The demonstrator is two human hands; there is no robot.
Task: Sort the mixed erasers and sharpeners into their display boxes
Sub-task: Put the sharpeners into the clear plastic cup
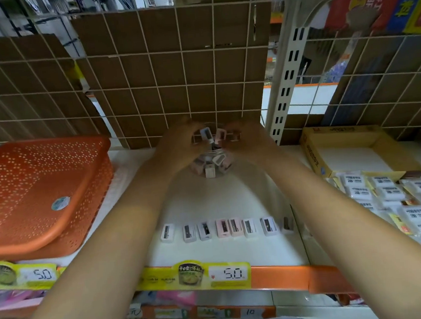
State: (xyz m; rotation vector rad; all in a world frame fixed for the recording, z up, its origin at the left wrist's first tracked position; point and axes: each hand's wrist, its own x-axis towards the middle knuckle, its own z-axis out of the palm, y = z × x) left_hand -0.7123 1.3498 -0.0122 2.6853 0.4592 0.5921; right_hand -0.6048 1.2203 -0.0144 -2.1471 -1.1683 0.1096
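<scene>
Left hand: my left hand pinches a white sharpener over the mouth of the clear jar.
Right hand: my right hand pinches a pink sharpener just beside the white one (the fingers are blurred, so I cannot tell the exact grip).
Jar: it stands near the back edge of the shelf, midway along, with more sharpeners inside.
Row of sharpeners: white and pink ones lie side by side along the front edge of the shelf.
Erasers: wrapped white ones are heaped at the right end of the shelf, spilling from the yellow display box.
Basket: the orange basket lies upside down at the left end.
</scene>
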